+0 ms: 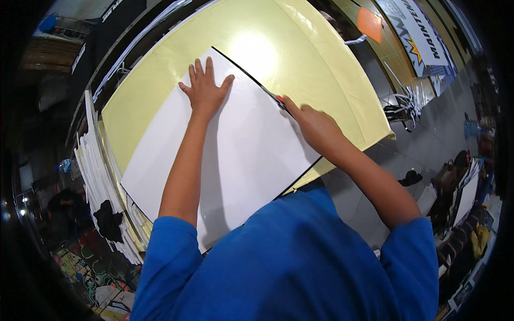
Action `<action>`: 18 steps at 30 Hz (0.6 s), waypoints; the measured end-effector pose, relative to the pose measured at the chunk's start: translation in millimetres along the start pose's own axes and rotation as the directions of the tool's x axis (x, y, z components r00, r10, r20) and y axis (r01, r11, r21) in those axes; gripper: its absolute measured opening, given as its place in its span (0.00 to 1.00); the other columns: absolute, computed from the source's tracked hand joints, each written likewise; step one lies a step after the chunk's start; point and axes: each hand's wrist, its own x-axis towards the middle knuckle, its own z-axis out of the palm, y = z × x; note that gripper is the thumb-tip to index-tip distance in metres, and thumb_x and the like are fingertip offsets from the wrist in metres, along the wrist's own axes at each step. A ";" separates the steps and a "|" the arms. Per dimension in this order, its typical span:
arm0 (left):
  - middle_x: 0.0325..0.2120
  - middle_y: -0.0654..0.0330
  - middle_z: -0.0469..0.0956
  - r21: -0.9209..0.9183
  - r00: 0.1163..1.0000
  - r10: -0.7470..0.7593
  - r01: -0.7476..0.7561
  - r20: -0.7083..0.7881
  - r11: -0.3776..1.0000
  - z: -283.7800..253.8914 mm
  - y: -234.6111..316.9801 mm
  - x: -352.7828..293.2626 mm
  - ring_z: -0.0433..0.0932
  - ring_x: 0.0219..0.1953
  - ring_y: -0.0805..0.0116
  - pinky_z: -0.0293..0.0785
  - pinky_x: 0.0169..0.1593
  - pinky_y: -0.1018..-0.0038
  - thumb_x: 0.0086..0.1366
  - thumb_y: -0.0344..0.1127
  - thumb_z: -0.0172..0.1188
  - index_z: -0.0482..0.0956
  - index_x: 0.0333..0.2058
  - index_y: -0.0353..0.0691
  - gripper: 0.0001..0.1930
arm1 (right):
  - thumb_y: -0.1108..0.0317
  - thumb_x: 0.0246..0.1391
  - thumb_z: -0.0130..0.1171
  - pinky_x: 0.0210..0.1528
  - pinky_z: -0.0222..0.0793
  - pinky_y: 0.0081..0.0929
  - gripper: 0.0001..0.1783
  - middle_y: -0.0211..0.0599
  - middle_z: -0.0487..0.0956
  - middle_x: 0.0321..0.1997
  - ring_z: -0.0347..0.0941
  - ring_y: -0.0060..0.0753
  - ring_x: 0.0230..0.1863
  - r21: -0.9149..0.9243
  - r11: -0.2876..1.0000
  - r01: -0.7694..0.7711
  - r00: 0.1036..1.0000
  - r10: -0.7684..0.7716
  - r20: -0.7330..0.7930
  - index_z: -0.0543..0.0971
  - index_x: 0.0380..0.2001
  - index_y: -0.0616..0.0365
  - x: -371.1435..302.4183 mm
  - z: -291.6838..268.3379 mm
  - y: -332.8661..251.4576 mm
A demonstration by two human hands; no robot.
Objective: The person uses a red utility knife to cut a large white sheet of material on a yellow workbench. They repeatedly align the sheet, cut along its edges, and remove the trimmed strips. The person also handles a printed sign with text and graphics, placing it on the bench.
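Note:
A large white sheet (257, 155) with black edging along its far right and near right sides lies on a yellow-covered table (321, 69). My left hand (205, 90) rests on the sheet's far part, palm down with fingers spread. At the far right edge, my right hand (313, 123) is closed around a small red and dark cutting tool (281, 101). Its tip touches the black-edged border, and my fingers hide most of it, so its exact kind does not show. The sheet's near corner reaches my blue shirt.
Long white strips (101, 176) are stacked along the table's left side, with a black cloth (108, 220) on them. An orange piece (369, 24) and a printed box (415, 37) are at the far right. White cables (408, 104) hang beyond the table's right corner, above grey floor tiles.

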 end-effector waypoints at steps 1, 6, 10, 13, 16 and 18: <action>0.71 0.50 0.46 0.006 1.000 0.002 -0.002 -0.002 1.000 -0.8 0.4 0.8 0.44 0.73 0.50 0.38 0.65 0.30 0.61 0.67 0.53 0.53 0.70 0.49 0.45 | 0.74 0.59 0.47 0.31 0.73 0.47 0.31 0.50 0.76 0.34 0.77 0.53 0.31 -0.014 0.999 -0.038 0.998 0.038 0.041 0.59 0.67 0.50 -21.8 -0.9 4.1; 0.72 0.51 0.46 0.027 1.000 0.014 -0.014 -0.007 1.000 4.7 -2.0 0.4 0.44 0.73 0.51 0.39 0.64 0.29 0.62 0.67 0.51 0.52 0.70 0.49 0.44 | 0.79 0.53 0.48 0.32 0.73 0.47 0.40 0.50 0.74 0.36 0.76 0.55 0.30 -0.038 0.987 -0.158 0.979 0.162 0.122 0.55 0.70 0.47 -131.7 16.5 32.8; 0.72 0.51 0.46 0.040 1.000 0.013 -0.013 0.002 0.999 4.2 -0.5 1.8 0.44 0.73 0.52 0.40 0.64 0.29 0.63 0.68 0.49 0.52 0.70 0.50 0.44 | 0.83 0.49 0.50 0.31 0.72 0.47 0.44 0.47 0.73 0.36 0.75 0.55 0.31 -0.043 0.978 -0.207 0.969 0.210 0.131 0.55 0.71 0.48 -197.5 19.0 41.5; 0.72 0.51 0.46 0.039 1.000 0.022 -0.022 -0.004 0.999 5.4 -1.7 3.4 0.43 0.73 0.51 0.40 0.64 0.28 0.63 0.68 0.49 0.52 0.70 0.50 0.44 | 0.83 0.49 0.50 0.32 0.72 0.47 0.43 0.46 0.72 0.36 0.74 0.54 0.32 -0.076 0.968 -0.240 0.961 0.248 0.124 0.56 0.70 0.48 -226.9 20.5 50.0; 0.72 0.51 0.46 0.033 0.999 0.032 -0.031 -0.023 0.999 9.8 -4.4 2.2 0.43 0.73 0.50 0.41 0.63 0.28 0.63 0.69 0.48 0.52 0.70 0.50 0.44 | 0.82 0.50 0.50 0.34 0.71 0.48 0.43 0.47 0.72 0.36 0.74 0.53 0.33 -0.047 0.967 -0.249 0.968 0.250 0.010 0.57 0.70 0.46 -234.6 8.1 46.7; 0.71 0.51 0.48 0.024 0.997 0.020 -0.019 -0.068 1.000 15.4 -10.6 0.1 0.45 0.73 0.51 0.39 0.64 0.29 0.61 0.72 0.48 0.54 0.70 0.49 0.46 | 0.81 0.50 0.50 0.35 0.70 0.48 0.42 0.47 0.72 0.35 0.74 0.53 0.33 0.050 0.973 -0.225 0.955 0.230 -0.186 0.58 0.70 0.44 -218.3 2.0 41.4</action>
